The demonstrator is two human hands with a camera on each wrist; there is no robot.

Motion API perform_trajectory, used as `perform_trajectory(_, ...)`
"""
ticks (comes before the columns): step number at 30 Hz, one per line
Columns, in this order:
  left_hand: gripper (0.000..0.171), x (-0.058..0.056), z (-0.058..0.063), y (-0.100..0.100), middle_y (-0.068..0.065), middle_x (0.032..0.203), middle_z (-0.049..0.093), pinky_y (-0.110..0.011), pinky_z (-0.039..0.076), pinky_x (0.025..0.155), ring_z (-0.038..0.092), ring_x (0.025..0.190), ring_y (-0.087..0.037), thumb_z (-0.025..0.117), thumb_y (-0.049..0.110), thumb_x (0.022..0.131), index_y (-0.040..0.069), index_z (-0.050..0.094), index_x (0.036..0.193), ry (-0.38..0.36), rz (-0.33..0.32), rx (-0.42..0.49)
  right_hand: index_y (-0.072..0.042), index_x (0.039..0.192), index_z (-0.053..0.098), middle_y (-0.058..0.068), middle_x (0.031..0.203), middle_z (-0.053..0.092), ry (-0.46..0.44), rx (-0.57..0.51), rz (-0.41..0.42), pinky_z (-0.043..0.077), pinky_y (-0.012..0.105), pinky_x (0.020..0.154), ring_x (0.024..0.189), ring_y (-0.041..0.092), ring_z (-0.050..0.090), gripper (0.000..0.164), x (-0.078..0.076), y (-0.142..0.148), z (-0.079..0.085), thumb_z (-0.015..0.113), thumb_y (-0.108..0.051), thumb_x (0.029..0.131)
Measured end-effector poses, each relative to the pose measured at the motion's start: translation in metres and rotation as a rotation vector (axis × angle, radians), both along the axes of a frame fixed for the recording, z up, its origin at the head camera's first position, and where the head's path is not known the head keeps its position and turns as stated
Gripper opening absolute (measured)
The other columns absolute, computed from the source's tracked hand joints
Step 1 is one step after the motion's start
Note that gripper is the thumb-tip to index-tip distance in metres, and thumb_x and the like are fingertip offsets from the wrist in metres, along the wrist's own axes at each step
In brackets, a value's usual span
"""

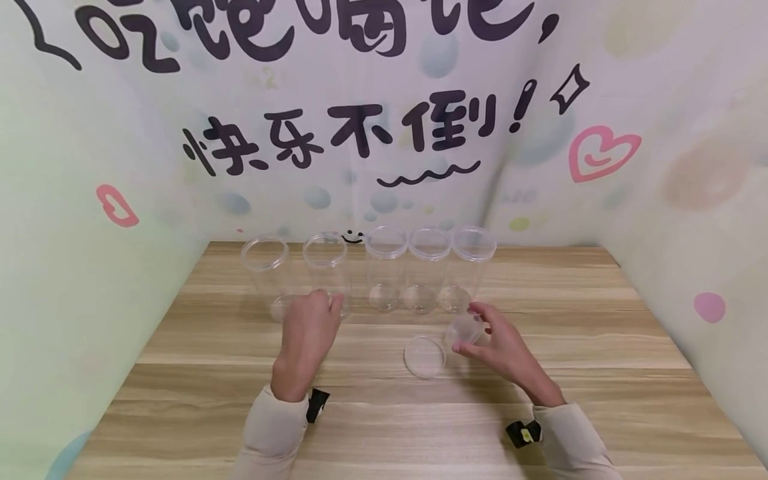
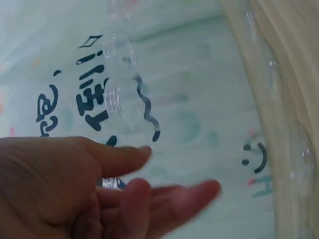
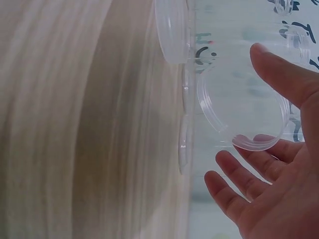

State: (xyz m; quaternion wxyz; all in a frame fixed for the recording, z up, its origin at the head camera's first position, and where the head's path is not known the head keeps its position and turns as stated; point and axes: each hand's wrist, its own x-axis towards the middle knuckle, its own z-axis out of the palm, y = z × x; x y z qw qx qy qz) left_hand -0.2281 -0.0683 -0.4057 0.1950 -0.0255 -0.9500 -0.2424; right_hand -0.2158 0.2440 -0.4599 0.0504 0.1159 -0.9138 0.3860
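Observation:
My right hand (image 1: 501, 343) holds a clear round lid (image 1: 465, 329) at its edge, thumb on one side and fingers on the other, over the table. In the right wrist view the lid (image 3: 212, 107) stands tilted between thumb and fingertips. A second clear lid (image 1: 425, 357) lies flat on the table just left of that hand. My left hand (image 1: 309, 333) is in front of the second clear jar (image 1: 325, 257) from the left and overlaps it. The left wrist view shows its thumb and fingers (image 2: 197, 196) apart, with nothing between them.
Several tall clear jars stand in a row along the back of the wood-grain table (image 1: 384, 427). The leftmost jar (image 1: 265, 257) is apart from the rest; three stand close together on the right, ending with the rightmost jar (image 1: 473, 247). A printed curtain (image 1: 360, 200) hangs behind.

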Motion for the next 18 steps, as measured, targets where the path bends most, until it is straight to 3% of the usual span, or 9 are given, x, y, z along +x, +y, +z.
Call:
perform_trajectory(2,0.033,-0.002,-0.001,0.006,-0.015,0.074,0.065,-0.042,0.049,0.058,0.063,0.065,-0.029,0.056,0.029,0.088,-0.003,0.063,0.093,0.027,-0.058,0.043,-0.003,0.128,0.042,0.015,0.121,0.052,-0.002,0.013,0.008,0.044,0.043,0.085,0.11,0.029,0.048,0.081,0.0,0.001,-0.003,0.08,-0.034,0.063)
perform_trajectory(4,0.042,-0.005,-0.005,0.012,-0.016,0.092,0.066,-0.042,0.05,0.067,0.064,0.079,-0.027,0.058,0.031,0.087,-0.001,0.054,0.113,0.051,-0.106,0.107,-0.002,0.127,0.042,0.013,0.12,0.053,-0.005,0.028,0.014,0.044,0.043,0.085,0.109,0.029,0.049,0.081,0.0,0.001,-0.005,0.08,-0.035,0.063)
perform_trajectory(6,0.049,-0.008,-0.01,0.019,-0.018,0.105,0.063,-0.043,0.049,0.073,0.063,0.09,-0.028,0.059,0.033,0.085,0.001,0.046,0.122,0.056,-0.139,0.168,-0.002,0.127,0.043,0.013,0.12,0.053,-0.007,0.044,0.021,0.043,0.043,0.085,0.109,0.028,0.049,0.082,0.0,0.002,-0.008,0.08,-0.036,0.063)
perform_trajectory(13,0.085,-0.021,-0.028,0.044,-0.023,0.131,0.044,-0.048,0.042,0.087,0.051,0.108,-0.038,0.065,0.039,0.079,0.006,0.018,0.141,-0.001,-0.151,0.338,-0.002,0.128,0.043,0.011,0.12,0.054,-0.003,0.076,0.025,0.041,0.046,0.088,0.111,0.029,0.049,0.084,0.002,0.005,-0.013,0.078,-0.041,0.063)
perform_trajectory(18,0.094,-0.03,-0.039,0.058,-0.022,0.138,0.035,-0.045,0.039,0.093,0.045,0.114,-0.039,0.068,0.039,0.077,0.01,0.008,0.144,-0.011,-0.134,0.425,-0.002,0.129,0.043,0.011,0.121,0.054,-0.017,0.093,0.035,0.039,0.047,0.09,0.112,0.03,0.049,0.084,0.004,0.007,-0.015,0.078,-0.041,0.063)
